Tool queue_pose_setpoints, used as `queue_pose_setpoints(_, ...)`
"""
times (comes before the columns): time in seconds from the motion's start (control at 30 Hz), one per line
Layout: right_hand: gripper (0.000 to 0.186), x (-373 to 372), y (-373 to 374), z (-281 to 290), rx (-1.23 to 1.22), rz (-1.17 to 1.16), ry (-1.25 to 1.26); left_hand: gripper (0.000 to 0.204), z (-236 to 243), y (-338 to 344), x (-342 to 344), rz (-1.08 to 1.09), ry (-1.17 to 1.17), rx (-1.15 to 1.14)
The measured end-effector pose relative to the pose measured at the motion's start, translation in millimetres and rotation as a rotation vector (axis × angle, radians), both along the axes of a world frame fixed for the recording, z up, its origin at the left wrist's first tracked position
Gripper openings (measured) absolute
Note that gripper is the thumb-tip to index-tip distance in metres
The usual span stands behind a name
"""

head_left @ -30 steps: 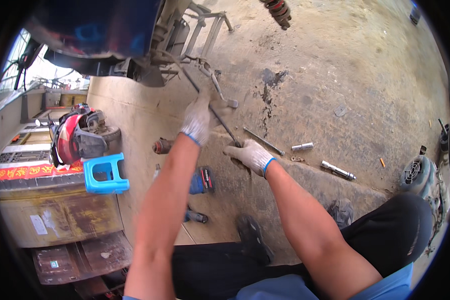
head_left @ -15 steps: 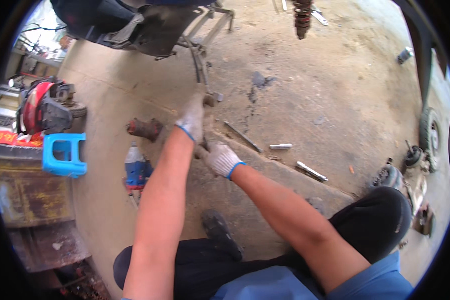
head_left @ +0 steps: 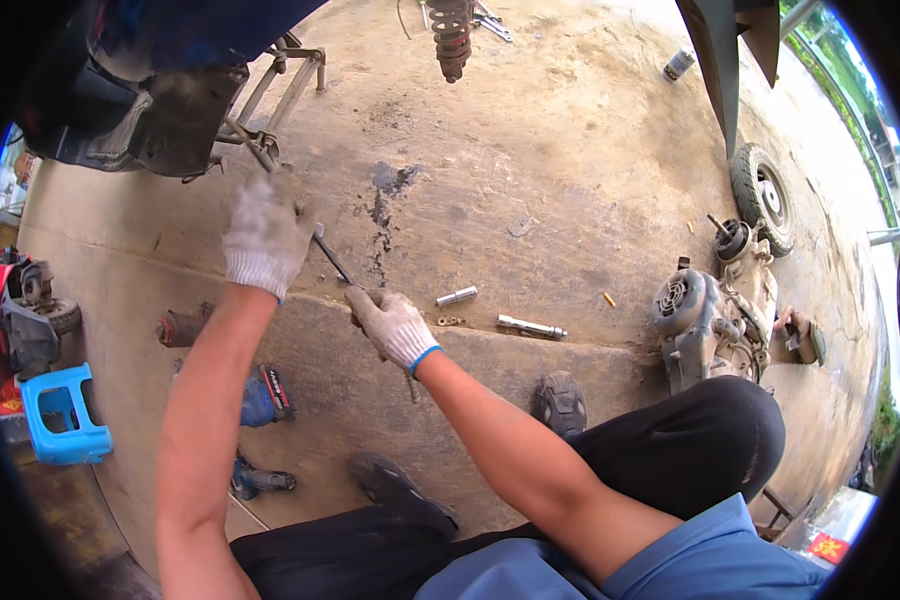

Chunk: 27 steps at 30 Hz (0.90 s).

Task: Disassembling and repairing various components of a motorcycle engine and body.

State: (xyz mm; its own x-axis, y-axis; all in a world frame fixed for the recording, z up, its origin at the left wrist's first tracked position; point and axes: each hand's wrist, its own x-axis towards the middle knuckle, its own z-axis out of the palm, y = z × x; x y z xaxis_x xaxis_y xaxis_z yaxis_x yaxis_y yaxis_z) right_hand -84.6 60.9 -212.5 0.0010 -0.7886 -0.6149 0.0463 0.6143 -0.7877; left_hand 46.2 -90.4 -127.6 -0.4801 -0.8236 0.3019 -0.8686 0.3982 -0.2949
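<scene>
Rod (head_left: 334,260), dark, 1 piece: slanted over the floor (head_left: 570,200), clasped by the right grip (head_left: 395,328). Left grip (head_left: 263,238) was blurred; its hold could not be told. Grips had parted within 0.5 s, baring shaft between; handling evidently remained unfinished.

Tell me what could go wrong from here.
The left hand is close to the metal frame, so its knuckles might knock against it. The right hand seems to grip the rod in a loose glove, so the rod could slip. The socket lies loose on the floor near that hand and may get knocked away.
</scene>
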Motion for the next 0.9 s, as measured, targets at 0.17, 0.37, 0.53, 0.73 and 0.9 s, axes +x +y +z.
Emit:
queue_pose_setpoints(0.17,0.059,-11,-6,40,-0.311,0.255,0.479,0.031,26,21,-17,-0.612,-0.043,0.24)
queue_pose_setpoints(0.37,0.054,-7,6,58,-0.387,0.506,0.527,0.044,-7,34,14,-0.756,0.26,0.318)
queue_pose_setpoints(0.53,0.047,16,16,69,-0.582,0.532,0.584,0.054,-9,36,46,-0.731,0.608,0.651)
queue_pose_setpoints(0.73,0.047,31,10,76,-0.709,0.677,0.65,0.045,26,30,59,-0.73,0.285,0.806)
queue_pose_setpoints(0.9,0.051,18,28,45,-0.413,0.882,0.523,0.043,-18,32,33,-0.541,-0.671,0.67)
